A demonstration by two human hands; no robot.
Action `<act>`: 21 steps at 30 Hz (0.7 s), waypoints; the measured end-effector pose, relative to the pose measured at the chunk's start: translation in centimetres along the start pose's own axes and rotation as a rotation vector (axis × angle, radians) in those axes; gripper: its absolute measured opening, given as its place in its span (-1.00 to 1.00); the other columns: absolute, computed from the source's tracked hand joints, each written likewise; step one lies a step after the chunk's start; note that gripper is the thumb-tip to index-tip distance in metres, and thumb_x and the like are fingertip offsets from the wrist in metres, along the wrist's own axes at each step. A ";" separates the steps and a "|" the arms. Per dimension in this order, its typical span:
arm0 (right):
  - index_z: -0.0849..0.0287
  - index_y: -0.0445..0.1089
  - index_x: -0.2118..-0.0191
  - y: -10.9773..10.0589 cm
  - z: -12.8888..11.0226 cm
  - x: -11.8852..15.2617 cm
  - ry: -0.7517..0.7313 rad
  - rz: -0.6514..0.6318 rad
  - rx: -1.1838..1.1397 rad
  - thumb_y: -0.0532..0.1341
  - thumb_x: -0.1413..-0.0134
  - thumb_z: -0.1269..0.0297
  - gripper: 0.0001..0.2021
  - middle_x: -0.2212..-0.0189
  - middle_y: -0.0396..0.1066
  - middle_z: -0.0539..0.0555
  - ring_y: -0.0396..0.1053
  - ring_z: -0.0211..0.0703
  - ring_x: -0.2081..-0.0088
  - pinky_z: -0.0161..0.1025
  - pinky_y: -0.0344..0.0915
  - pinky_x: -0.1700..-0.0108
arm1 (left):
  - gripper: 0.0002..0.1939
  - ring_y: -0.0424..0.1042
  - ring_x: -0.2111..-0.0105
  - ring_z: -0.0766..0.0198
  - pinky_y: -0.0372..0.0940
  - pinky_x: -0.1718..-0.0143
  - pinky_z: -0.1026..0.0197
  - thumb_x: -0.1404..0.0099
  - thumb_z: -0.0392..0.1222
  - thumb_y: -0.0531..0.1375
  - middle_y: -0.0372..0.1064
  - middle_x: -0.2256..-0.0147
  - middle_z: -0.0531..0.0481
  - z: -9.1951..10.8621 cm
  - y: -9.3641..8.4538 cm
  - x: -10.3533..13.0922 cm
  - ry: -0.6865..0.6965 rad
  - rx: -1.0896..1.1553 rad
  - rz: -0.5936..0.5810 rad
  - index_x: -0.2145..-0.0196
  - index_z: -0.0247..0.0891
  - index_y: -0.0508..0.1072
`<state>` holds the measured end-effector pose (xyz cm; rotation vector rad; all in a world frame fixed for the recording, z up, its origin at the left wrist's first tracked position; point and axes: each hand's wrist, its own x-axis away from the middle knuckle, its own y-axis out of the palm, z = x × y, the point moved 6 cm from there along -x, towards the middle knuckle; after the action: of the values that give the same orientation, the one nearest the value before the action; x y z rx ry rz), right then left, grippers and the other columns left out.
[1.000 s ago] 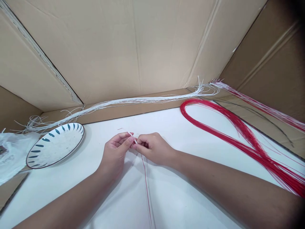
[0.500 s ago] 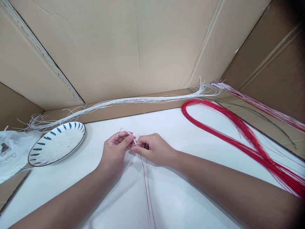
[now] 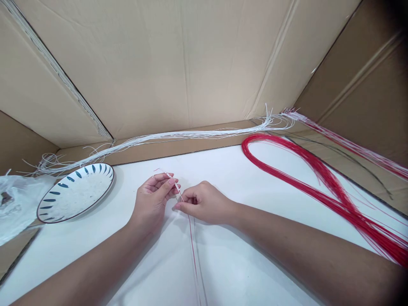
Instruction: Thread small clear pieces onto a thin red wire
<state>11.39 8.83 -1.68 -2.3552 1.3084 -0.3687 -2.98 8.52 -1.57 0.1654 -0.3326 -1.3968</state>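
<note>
My left hand [image 3: 157,190] pinches a thin white beaded-looking strand [image 3: 177,187] between thumb and fingers, above the white tabletop. A fine red thread end curls out past its fingertips. Just to the right, my right hand [image 3: 202,201] is closed, thumb against bent forefinger, on the lower end of the same strand. From under this hand a thin red thread [image 3: 193,246] hangs down toward the front edge of the view. Between the two hands a short stretch of the strand is taut. What exactly lies inside the right fingertips is hidden.
A white oval plate with dark blue marks [image 3: 76,193], holding small clear bits, stands at left beside a plastic bag [image 3: 22,204]. Red threads [image 3: 287,174] lie looped at right. White cords [image 3: 178,135] run along the back by cardboard walls [image 3: 143,63]; red-and-white strands [image 3: 350,144] lie far right.
My right hand has drawn slightly down and away from the left, so more of the strand shows between them. My left hand has shifted slightly left.
</note>
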 end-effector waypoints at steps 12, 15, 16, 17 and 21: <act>0.20 0.40 0.52 -1.1 -1.2 0.2 -0.003 0.028 -0.269 0.24 -0.19 0.22 -0.72 0.56 0.44 -0.02 0.32 -0.30 0.48 -0.34 0.22 0.37 | -0.40 0.54 0.29 0.21 0.43 0.26 0.19 0.07 -0.12 0.56 0.61 0.30 -0.05 2.7 2.2 2.1 0.084 -0.178 -0.112 0.07 -0.30 0.54; 0.19 0.41 0.53 -2.9 -2.8 1.9 -0.026 0.111 -0.286 0.26 -0.16 0.28 -0.76 0.57 0.40 -0.05 0.29 -0.31 0.47 -0.34 0.21 0.36 | -0.32 0.52 0.36 0.21 0.42 0.31 0.16 0.05 -0.14 0.55 0.61 0.29 -0.03 4.5 4.5 3.3 0.101 -0.210 -0.180 -0.04 -0.28 0.51; 0.20 0.40 0.55 -3.7 -3.3 2.8 -0.031 0.144 -0.292 0.27 -0.16 0.26 -0.73 0.59 0.38 -0.05 0.26 -0.32 0.48 -0.34 0.19 0.37 | -0.30 0.52 0.37 0.23 0.42 0.28 0.15 0.02 -0.15 0.54 0.61 0.30 -0.02 5.0 5.4 3.7 0.104 -0.221 -0.204 -0.08 -0.27 0.49; 0.20 0.38 0.56 -4.4 -3.7 3.9 -0.030 0.179 -0.299 0.28 -0.16 0.22 -0.70 0.60 0.36 -0.06 0.21 -0.33 0.50 -0.34 0.16 0.39 | -0.30 0.53 0.35 0.23 0.42 0.23 0.14 0.00 -0.17 0.53 0.60 0.33 0.00 5.5 6.4 4.0 0.106 -0.230 -0.227 -0.11 -0.27 0.49; 0.19 0.47 0.23 -7.2 -4.5 10.0 0.041 0.292 -0.342 0.27 -0.18 0.16 -0.81 0.60 0.37 -0.10 0.15 -0.32 0.55 -0.32 0.10 0.43 | -0.41 0.57 0.22 0.19 0.41 0.05 0.10 -0.08 -0.23 0.50 0.56 0.40 0.03 6.6 11.2 3.9 0.106 -0.226 -0.300 -0.08 -0.28 0.52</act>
<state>20.01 2.60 6.00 -2.3771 1.8288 -0.1094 5.91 7.11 8.64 0.1053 -0.0610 -1.7031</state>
